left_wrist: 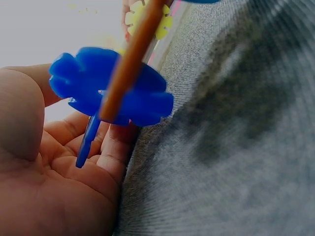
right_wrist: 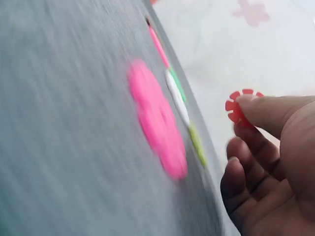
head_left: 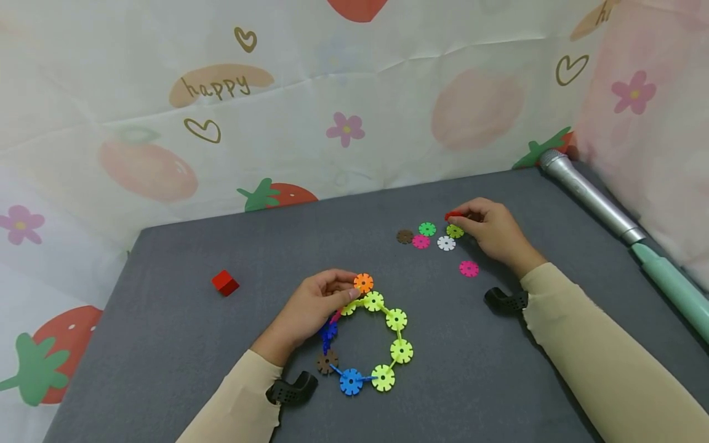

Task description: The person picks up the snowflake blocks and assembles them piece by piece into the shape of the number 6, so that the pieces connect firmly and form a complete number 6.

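Observation:
In the head view my left hand point(head_left: 310, 304) pinches a ring of linked plastic snowflake discs point(head_left: 401, 351) at its upper left. Yellow-green, blue and brown discs make up much of that ring, and an orange disc point(head_left: 363, 283) stands out at the top by my fingertips. Dark blue discs point(left_wrist: 86, 71) of the ring hang before the palm in the left wrist view. Farther off to the right, my right hand point(head_left: 495, 234) pinches a red snowflake disc point(right_wrist: 234, 108) between thumb and finger, above a loose yellow-green disc point(head_left: 455, 231).
Loose brown point(head_left: 405, 237), green point(head_left: 427, 229) and white discs point(head_left: 446, 243) lie on the grey table near the right hand, with pink discs point(head_left: 468, 269) among them. A red cube point(head_left: 225, 283) sits at left. Along the right edge lies a silver-and-green microphone point(head_left: 592, 197).

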`<state>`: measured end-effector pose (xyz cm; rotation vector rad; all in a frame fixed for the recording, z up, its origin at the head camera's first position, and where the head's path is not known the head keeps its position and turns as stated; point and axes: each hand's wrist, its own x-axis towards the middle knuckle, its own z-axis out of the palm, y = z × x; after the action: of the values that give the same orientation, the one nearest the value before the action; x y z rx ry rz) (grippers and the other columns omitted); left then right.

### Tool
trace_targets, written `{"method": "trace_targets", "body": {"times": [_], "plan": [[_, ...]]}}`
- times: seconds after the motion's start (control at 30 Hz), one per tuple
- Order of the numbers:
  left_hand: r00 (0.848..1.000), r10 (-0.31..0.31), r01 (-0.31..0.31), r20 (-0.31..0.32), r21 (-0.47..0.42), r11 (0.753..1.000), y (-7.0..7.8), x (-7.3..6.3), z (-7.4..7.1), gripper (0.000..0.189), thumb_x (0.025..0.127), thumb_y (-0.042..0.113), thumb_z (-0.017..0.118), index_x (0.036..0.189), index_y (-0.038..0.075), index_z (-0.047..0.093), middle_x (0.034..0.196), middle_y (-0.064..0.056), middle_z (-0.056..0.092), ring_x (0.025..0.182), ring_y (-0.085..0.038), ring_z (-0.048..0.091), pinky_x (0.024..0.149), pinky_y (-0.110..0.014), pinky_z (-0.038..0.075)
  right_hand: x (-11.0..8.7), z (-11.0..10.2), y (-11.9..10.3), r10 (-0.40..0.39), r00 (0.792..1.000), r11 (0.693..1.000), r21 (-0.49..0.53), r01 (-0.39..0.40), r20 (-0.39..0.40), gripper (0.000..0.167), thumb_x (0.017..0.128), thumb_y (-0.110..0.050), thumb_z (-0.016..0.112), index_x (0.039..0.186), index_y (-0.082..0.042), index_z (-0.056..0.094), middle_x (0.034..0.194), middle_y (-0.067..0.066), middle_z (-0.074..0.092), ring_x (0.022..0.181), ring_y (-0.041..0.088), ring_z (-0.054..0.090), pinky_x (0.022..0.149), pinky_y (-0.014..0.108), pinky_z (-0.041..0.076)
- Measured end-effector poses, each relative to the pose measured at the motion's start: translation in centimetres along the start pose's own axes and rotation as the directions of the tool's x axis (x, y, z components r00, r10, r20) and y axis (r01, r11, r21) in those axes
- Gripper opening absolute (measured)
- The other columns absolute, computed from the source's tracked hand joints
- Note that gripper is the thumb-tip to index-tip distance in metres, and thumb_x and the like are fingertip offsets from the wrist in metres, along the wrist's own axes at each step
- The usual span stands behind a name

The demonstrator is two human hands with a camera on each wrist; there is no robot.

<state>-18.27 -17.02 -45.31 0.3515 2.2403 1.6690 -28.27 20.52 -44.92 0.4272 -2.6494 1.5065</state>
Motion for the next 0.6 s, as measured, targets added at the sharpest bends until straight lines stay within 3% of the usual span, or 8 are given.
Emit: {"method": "trace_targets", "body": {"times": [0.4,0.6], "plan": [[1.000,0.016,-0.016,0.017,0.015,1.000,-0.1,0.0,-0.1,0.038,0.110,0.025,0.071,0.140,0.004,0.070,0.122,-0.006,0.076,0.112,-0.024,0.070,0.095,-0.041,0.056,-0.6,3.4,-2.7,-0.016,0.985,0.989,0.148,-0.011,0.175,0.013,0.102,-0.014,0.081,0.105,-0.003,0.075,0.099,0.012,0.071,0.088,0.031,0.064,0.075,0.033,0.054],[1.000,0.014,-0.014,0.022,0.017,1.000,0.0,-0.1,-0.1,0.037,0.109,0.025,0.071,0.139,0.003,0.072,0.123,-0.006,0.076,0.112,-0.024,0.070,0.095,-0.041,0.056,-0.9,5.1,-3.6,-0.095,0.955,0.983,0.176,0.046,0.283,0.006,0.101,-0.010,0.081,0.105,-0.005,0.079,0.101,0.008,0.073,0.086,0.027,0.063,0.073,0.031,0.051]]}}
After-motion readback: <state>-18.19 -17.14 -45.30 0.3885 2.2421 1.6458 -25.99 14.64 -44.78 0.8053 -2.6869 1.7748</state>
